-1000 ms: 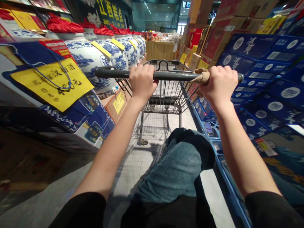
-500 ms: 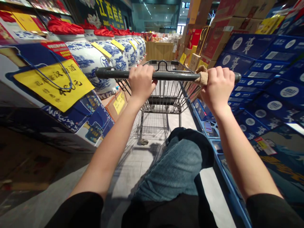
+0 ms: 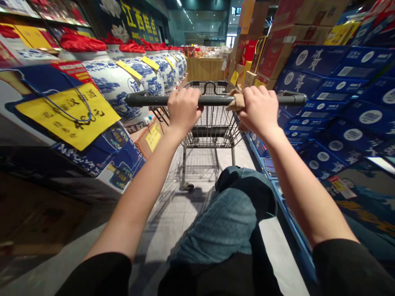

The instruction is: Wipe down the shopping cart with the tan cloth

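Observation:
A shopping cart (image 3: 230,135) with a dark wire basket stands before me, its grey handlebar (image 3: 216,100) running across the view. My left hand (image 3: 184,107) is closed around the bar, left of its middle. Right of the middle, my right hand (image 3: 259,110) is wrapped over the bar with a crumpled brown cloth (image 3: 237,102) under its grip. The cloth sticks out on the hand's left side and wraps the bar there. Fingertips of both hands are partly hidden behind the bar.
Blue-and-white porcelain jars (image 3: 115,86) with red cloth tops line the left, behind a gift box bearing a yellow price sign (image 3: 69,115). Stacked blue cartons (image 3: 321,61) rise close on the right, on blue pallets (image 3: 296,230). A wooden counter (image 3: 203,69) stands far ahead.
My right hand has slid left along the handlebar with the brown cloth, baring the bar's right end. My left hand keeps its hold in nearly the same spot.

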The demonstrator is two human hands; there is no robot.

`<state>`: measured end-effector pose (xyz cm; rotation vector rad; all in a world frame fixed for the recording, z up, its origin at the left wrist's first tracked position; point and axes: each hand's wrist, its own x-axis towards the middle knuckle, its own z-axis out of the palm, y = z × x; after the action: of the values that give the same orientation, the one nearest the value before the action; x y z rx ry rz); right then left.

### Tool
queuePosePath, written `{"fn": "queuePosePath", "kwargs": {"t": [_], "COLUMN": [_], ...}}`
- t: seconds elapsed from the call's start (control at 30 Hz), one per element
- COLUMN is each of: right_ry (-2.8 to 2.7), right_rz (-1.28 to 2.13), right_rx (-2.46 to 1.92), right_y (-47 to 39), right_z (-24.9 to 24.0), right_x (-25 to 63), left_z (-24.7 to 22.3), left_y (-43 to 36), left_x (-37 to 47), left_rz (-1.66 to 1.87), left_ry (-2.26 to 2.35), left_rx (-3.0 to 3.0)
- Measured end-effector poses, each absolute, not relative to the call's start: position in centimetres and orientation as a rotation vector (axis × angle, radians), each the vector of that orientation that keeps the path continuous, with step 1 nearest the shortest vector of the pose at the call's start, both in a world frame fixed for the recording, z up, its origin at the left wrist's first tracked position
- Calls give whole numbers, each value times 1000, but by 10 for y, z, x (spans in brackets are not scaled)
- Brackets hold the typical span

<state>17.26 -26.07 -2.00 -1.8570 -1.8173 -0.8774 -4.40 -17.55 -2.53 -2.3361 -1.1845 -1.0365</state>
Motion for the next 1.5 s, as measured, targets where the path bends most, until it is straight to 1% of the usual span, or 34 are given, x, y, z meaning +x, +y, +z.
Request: {"fn": "queuePosePath", "kwargs": {"t": [0.1, 0.17, 0.27, 0.43, 0.57, 0.73, 0.87, 1.03, 1.13, 1.33, 1.4, 1.5], "right_ry": [-1783, -1774, -1774, -1801, -1828, -1643, -1616, -1762, -1808, -1623, -1580, -1593], "right_rz": [-784, -732, -704, -791, -776, -814, -859, -904, -918, -992, -998, -995], "right_rx": [-1903, -1932, -1933, -1846, -1899, -1978, -1963, -1869, -1838, -1909, -1928, -1908], "right_y": [-273, -273, -264, -246, -258, -280, -272, -254, -262, -285, -280, -264], "right_z": [-11, -8, -10, -15, -13, -15, -20, -22, -22, -27, -29, -32], "right_x": [199, 199, 172, 132, 161, 215, 195, 149, 164, 224, 219, 186], "left_z": [-26, -27, -27, -25, -21, -16, -15, -18, -21, -23, -24, -25], "left_y": [-174, -175, -176, -176, -181, -190, -191, -184, -180, -179, -179, -178], "left_x": [-44, -41, -36, -40, -51, -55, -48, -50, -60, -63, -57, -48], "left_rz": [-1047, -1061, -1063, -1027, -941, -872, -850, -924, -971, -1024, -1040, -1077], "left_ry": [-1187, -1205, -1227, -1208, -1248, -1388, -1413, -1341, -1259, -1246, -1266, -1242], "left_rx": [-2330, -2316, -2310, -2338, -2370, -2364, -2366, -2347, -2333, -2311, -2313, -2290]}}
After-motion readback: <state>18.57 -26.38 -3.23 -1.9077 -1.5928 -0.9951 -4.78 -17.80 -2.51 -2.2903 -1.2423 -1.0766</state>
